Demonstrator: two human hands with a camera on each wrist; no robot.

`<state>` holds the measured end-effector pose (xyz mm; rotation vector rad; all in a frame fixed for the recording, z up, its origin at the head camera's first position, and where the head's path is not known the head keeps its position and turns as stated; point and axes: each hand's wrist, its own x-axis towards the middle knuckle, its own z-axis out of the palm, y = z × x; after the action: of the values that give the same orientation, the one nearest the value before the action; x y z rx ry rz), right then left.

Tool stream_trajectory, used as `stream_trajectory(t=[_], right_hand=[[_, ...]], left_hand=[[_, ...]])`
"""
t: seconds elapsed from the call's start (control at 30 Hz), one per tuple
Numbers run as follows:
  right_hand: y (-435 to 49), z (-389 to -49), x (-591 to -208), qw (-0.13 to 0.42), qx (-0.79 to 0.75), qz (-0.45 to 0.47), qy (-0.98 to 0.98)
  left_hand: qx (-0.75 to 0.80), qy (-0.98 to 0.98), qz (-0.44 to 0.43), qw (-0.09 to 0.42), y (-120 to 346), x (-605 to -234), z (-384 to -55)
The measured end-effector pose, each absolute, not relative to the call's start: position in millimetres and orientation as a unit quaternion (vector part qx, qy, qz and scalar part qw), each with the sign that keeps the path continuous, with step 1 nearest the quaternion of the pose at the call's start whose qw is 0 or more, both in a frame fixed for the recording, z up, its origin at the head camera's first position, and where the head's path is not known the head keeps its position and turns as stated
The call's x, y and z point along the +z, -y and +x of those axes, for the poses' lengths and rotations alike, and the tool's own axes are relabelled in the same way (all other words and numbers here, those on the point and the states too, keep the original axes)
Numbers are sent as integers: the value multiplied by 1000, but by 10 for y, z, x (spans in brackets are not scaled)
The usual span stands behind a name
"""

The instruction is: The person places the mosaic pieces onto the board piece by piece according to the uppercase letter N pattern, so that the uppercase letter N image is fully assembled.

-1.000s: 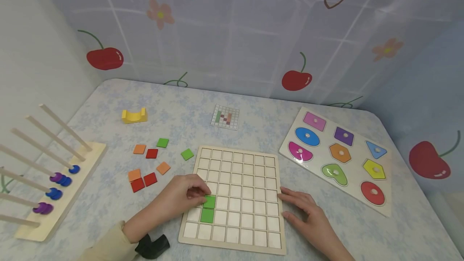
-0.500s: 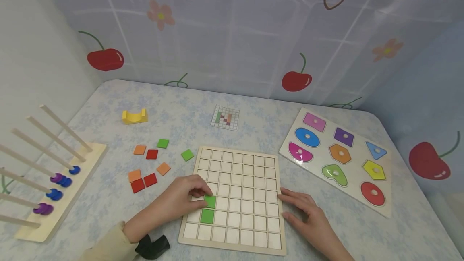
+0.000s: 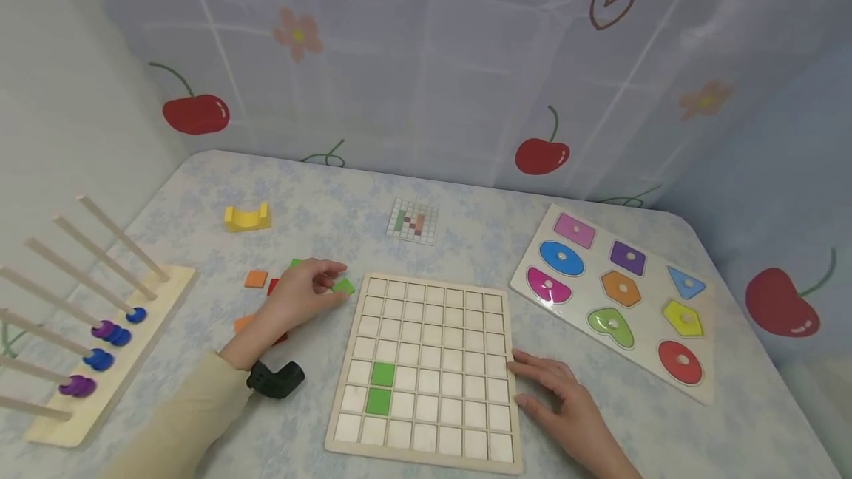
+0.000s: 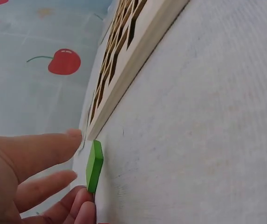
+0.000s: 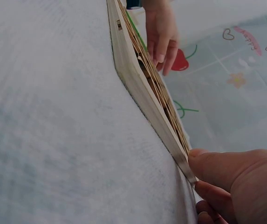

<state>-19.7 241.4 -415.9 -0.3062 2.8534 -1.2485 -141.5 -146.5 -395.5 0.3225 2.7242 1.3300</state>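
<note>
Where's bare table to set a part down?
Free: between the yellow block and card; between card and puzzle; nearside of the puzzle, right of the right grip. Crowded: left of the grid, where the left grip is among loose tiles.

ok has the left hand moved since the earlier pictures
Yes, the left hand has moved forward and left, off the wooden board, to a loose green tile.

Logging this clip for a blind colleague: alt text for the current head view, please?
A left hand reaches to a loose green square tile beside a wooden grid board holding two green tiles; the right hand rests at the board's right edge.
</note>
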Motion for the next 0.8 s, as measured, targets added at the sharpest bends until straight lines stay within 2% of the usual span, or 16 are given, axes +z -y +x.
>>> stream_trajectory(t=[0.2, 0.8], right_hand=[[-2425, -189, -4171, 15, -389, -85, -917], [-2410, -189, -4177, -2, -390, -102, -915]], left_hand=[[393, -910, 121, 55, 1420, -4005, -1460], [421, -896, 144, -4, 1432, -4138, -1339]])
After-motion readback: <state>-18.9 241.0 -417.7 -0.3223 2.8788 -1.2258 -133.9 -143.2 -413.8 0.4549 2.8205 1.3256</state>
